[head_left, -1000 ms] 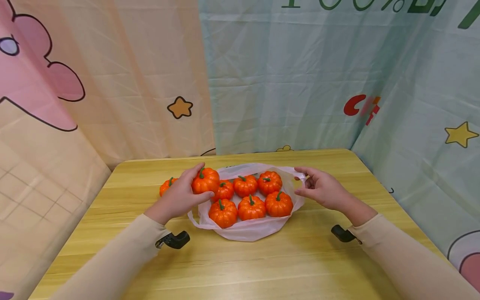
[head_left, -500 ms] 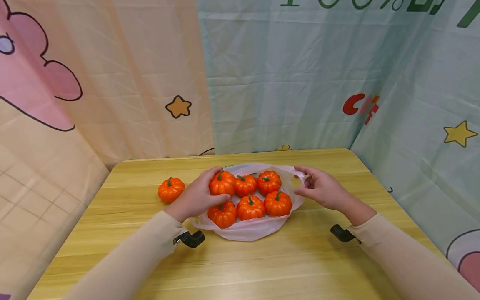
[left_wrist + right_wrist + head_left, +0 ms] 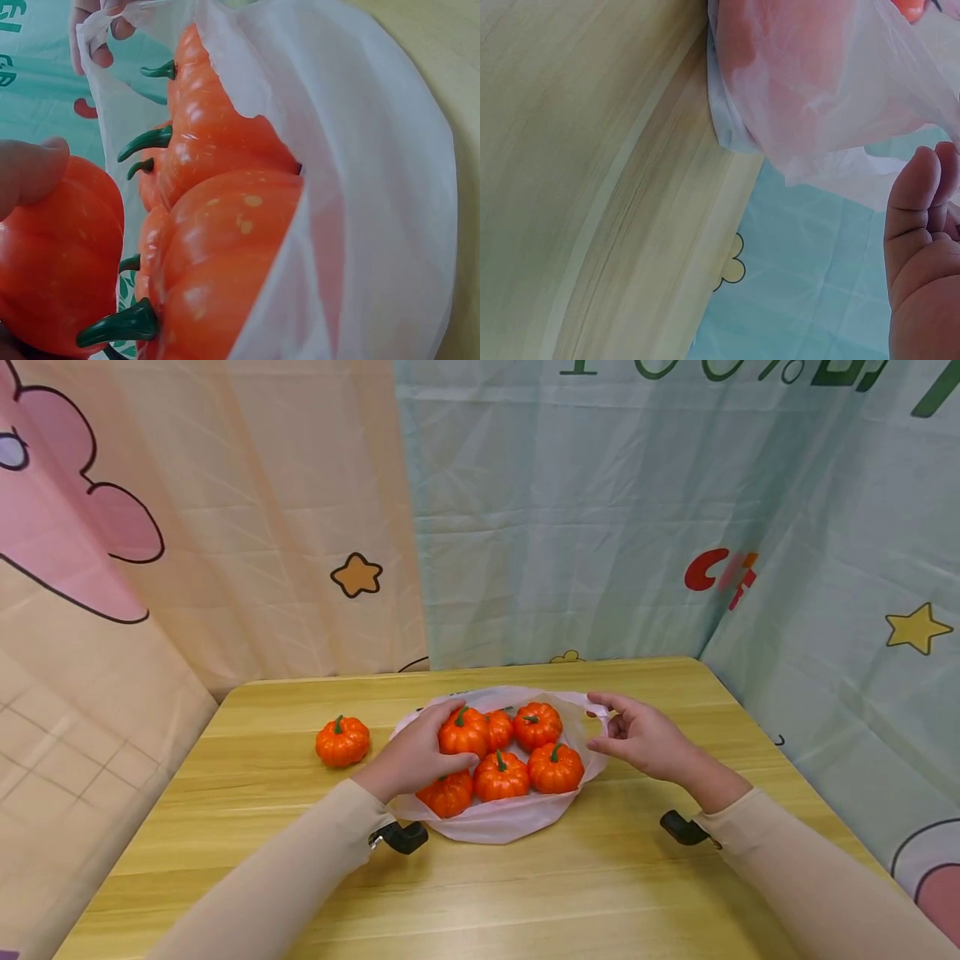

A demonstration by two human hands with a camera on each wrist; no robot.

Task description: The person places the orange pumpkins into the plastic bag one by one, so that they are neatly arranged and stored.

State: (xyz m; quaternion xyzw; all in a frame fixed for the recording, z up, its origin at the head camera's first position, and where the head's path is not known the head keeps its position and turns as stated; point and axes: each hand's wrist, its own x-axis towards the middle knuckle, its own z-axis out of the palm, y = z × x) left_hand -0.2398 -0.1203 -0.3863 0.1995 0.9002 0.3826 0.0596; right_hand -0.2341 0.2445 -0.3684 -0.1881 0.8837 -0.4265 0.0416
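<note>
My left hand (image 3: 416, 750) grips a small orange toy pumpkin (image 3: 465, 733) with a green stem, over the left side of a white plastic bag (image 3: 506, 828). In the left wrist view the thumb (image 3: 34, 172) lies across this pumpkin, apart from those in the bag. Several like pumpkins (image 3: 555, 768) sit inside the wide-spread bag; the raised pumpkin and left hand partly hide some of them. At the bag's right side, my right hand (image 3: 645, 737) pinches its handle between fingers and thumb, pulling the plastic (image 3: 900, 105) taut.
One more pumpkin (image 3: 342, 742) stands on the wooden table (image 3: 525, 902), left of the bag. Printed cloth curtains (image 3: 562, 527) rise behind the table and along both sides. Each wrist carries a black device (image 3: 403, 837).
My left hand has carried its pumpkin rightward, from the bag's left rim to over the pumpkins inside. The pumpkin on the table has come into full view. My right hand stays put.
</note>
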